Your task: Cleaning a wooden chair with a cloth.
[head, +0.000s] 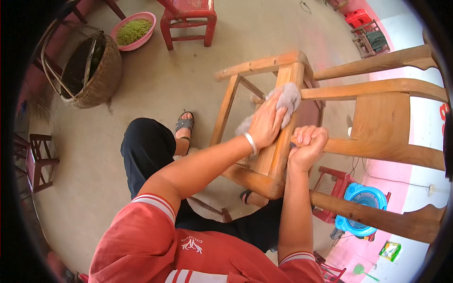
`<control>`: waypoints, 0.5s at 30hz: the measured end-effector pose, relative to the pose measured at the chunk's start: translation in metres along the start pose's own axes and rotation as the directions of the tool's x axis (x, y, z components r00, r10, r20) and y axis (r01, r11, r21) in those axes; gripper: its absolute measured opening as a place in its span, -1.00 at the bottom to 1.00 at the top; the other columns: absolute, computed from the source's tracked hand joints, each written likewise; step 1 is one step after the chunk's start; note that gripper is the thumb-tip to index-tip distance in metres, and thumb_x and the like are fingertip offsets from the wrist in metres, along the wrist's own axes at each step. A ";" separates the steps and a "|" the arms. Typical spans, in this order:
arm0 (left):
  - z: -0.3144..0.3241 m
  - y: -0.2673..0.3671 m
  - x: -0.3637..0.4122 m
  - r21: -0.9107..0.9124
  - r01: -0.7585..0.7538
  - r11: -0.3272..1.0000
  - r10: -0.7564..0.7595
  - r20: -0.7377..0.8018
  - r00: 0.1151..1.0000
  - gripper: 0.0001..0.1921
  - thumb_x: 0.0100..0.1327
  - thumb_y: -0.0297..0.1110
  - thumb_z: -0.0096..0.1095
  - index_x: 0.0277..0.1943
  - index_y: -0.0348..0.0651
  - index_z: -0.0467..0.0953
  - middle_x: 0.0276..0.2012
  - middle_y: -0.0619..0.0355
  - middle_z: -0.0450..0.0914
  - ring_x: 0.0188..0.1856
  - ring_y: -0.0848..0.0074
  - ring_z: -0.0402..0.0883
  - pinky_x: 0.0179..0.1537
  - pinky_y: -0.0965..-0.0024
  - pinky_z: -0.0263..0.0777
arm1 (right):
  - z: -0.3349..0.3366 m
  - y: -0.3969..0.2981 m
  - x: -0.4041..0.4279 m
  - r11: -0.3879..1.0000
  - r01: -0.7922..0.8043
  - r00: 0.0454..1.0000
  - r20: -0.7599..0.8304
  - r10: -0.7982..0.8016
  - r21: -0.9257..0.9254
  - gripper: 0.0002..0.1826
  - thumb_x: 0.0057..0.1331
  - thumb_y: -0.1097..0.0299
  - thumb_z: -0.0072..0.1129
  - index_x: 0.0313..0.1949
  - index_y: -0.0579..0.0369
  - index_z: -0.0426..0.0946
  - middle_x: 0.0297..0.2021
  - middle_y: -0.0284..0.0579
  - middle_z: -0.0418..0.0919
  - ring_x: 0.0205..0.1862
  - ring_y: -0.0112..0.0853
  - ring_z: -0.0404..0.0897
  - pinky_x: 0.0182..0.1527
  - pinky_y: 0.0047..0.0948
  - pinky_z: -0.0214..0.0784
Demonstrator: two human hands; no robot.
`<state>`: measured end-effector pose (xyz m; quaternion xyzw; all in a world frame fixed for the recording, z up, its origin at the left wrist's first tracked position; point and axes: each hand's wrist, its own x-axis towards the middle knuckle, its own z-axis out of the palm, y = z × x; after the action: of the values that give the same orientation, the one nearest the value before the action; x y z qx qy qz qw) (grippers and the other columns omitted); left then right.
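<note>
A wooden chair (274,148) lies tipped over, its backrest (382,116) extending to the right and its legs to the left. My left hand (265,122), with a pale bracelet on the wrist, presses a greyish cloth (291,99) against the wooden rail along the seat's edge. Part of the cloth shows past the other side of the hand and is blurred. My right hand (308,145) is closed around a backrest bar, close to where it meets the seat.
A woven basket (102,78) stands upper left beside a pink basin (150,33) of green bits. Beyond is a red wooden chair (189,16). A blue fan (366,208) rests on a red chair at lower right. A small chair (35,164) stands far left.
</note>
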<state>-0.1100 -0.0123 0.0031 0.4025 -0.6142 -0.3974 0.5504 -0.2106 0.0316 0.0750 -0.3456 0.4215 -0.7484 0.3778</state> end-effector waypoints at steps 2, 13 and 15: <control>0.007 -0.007 0.051 0.025 -0.034 0.999 0.036 -0.110 0.993 -0.48 0.52 -0.18 -0.12 0.38 -0.38 0.24 0.36 -0.32 0.31 0.41 -0.07 0.26 0.40 0.15 0.16 | 0.000 0.000 -0.002 1.000 0.008 0.999 0.037 -0.008 0.008 -0.69 0.46 0.32 -0.14 -0.49 -0.02 0.14 -0.76 -0.32 0.15 -0.69 -0.51 0.12 -0.57 -0.47 0.07; -0.004 -0.019 0.088 0.121 0.358 0.926 -0.358 -0.022 0.933 -0.47 0.49 -0.03 -0.18 0.14 -0.39 0.47 0.13 -0.35 0.51 0.22 -0.12 0.45 0.24 0.04 0.30 | 0.002 -0.003 -0.003 0.999 0.026 0.997 0.070 -0.029 0.039 -0.74 0.47 0.36 -0.13 -0.43 0.00 0.16 -0.70 -0.33 0.20 -0.65 -0.55 0.16 -0.53 -0.50 0.12; -0.010 -0.035 0.051 0.132 0.398 0.908 -0.384 -0.120 0.915 -0.47 0.49 0.00 -0.20 0.02 -0.38 0.52 0.02 -0.39 0.54 0.11 -0.18 0.49 0.16 -0.04 0.32 | 0.010 -0.002 -0.004 0.997 0.019 0.997 0.079 -0.024 0.070 -0.80 0.45 0.42 -0.09 -0.39 0.01 0.20 -0.69 -0.34 0.21 -0.65 -0.57 0.17 -0.53 -0.52 0.15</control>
<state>-0.1019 -0.0725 -0.0107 0.5763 -0.5239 -0.4324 0.4544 -0.2005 0.0321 0.0798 -0.3665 0.3761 -0.7521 0.3982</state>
